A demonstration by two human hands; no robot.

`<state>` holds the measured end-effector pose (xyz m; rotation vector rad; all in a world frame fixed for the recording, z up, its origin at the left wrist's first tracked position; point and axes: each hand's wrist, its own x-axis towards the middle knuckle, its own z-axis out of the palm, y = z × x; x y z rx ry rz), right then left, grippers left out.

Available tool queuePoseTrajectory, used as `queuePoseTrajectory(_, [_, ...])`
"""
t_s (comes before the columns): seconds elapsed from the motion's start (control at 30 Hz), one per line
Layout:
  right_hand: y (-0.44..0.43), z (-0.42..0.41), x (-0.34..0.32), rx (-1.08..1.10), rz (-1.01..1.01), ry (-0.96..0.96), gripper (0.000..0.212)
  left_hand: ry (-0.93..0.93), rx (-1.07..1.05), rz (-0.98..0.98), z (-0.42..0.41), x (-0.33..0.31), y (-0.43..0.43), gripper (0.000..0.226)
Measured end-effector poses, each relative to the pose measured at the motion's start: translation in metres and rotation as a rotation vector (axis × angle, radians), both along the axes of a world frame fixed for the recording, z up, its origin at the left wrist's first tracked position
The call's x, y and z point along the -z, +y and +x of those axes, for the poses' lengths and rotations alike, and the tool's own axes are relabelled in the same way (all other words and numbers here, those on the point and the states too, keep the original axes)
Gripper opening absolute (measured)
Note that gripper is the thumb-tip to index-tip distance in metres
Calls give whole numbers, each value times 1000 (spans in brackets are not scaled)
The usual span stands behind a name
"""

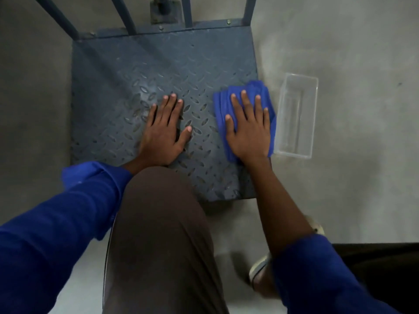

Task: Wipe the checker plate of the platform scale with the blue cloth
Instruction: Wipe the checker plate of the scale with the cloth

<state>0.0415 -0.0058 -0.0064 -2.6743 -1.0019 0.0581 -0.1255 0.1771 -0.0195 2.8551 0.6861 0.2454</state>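
Note:
The platform scale's dark grey checker plate point(140, 71) fills the middle of the head view, lying on the floor. A folded blue cloth point(256, 88) rests at the plate's right edge, partly hanging over it. My right hand point(248, 130) presses flat on the cloth with fingers spread. My left hand point(164, 130) lies flat and bare on the plate's centre, fingers apart, holding nothing. Both arms wear blue sleeves.
A clear plastic tub point(295, 116) sits on the grey floor just right of the plate, close to the cloth. The scale's blue rail bars point(127, 17) rise at the far edge. My knee point(163, 223) covers the plate's near edge. A sandalled foot point(260, 273) stands lower right.

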Motion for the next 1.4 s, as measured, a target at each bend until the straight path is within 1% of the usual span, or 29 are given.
queuePoseTrajectory(0.07, [21,13,2,17,-3,6,61,-17,-3,-3,0,0,0,72])
queuePoseTrajectory(0.13, [29,13,1,-16,9,22,61,-25,-8,-5,0,1,1,72])
queuePoseTrajectory(0.2, [17,1,0,-133,10,23,60,-33,-10,-8,-1,2,1,71])
queuePoseTrajectory(0.3, [-28,-23,-2,-290,-14,25,59,-56,-1,-40,-1,-1,2,71])
queuePoseTrajectory(0.4, [-59,-35,-8,-258,-12,39,60,-27,-32,-86,2,-6,1,74])
queuePoseTrajectory(0.53, [-50,-31,-9,-209,-38,58,63,-20,-37,-106,3,-7,1,74])
queuePoseTrajectory(0.63, [-46,-31,-3,-220,-27,67,65,-7,-28,-70,0,-5,4,75])
queuePoseTrajectory(0.77, [-41,-30,0,-199,-6,53,65,75,-16,-8,3,-8,2,75])
queuePoseTrajectory(0.83, [-40,-29,-1,-213,-7,59,64,150,-27,9,2,-15,-3,75])
queuePoseTrajectory(0.87, [-39,-28,-1,-219,-11,68,64,198,-48,13,3,-16,-7,75])
queuePoseTrajectory(0.93, [-39,-29,-4,-242,-25,71,65,252,-169,3,10,-22,-28,74])
queuePoseTrajectory(1.0, [-38,-29,-7,-240,-10,75,65,221,-306,-32,20,-26,-52,72])
queuePoseTrajectory(1.07, [-37,-29,-6,-240,-4,82,65,174,-375,-28,26,-24,-67,68])
queuePoseTrajectory(1.17, [-33,-22,-5,-346,-24,52,68,149,-398,-11,26,-18,-68,66])
queuePoseTrajectory(1.27, [-24,-6,0,-589,5,-10,73,141,-412,-25,22,-14,-69,67])
queuePoseTrajectory(1.33, [-16,8,1,-684,15,-21,71,130,-401,-36,21,-14,-69,67])
queuePoseTrajectory(1.4, [-6,21,1,-720,6,-32,67,111,-398,-43,21,-16,-71,66])
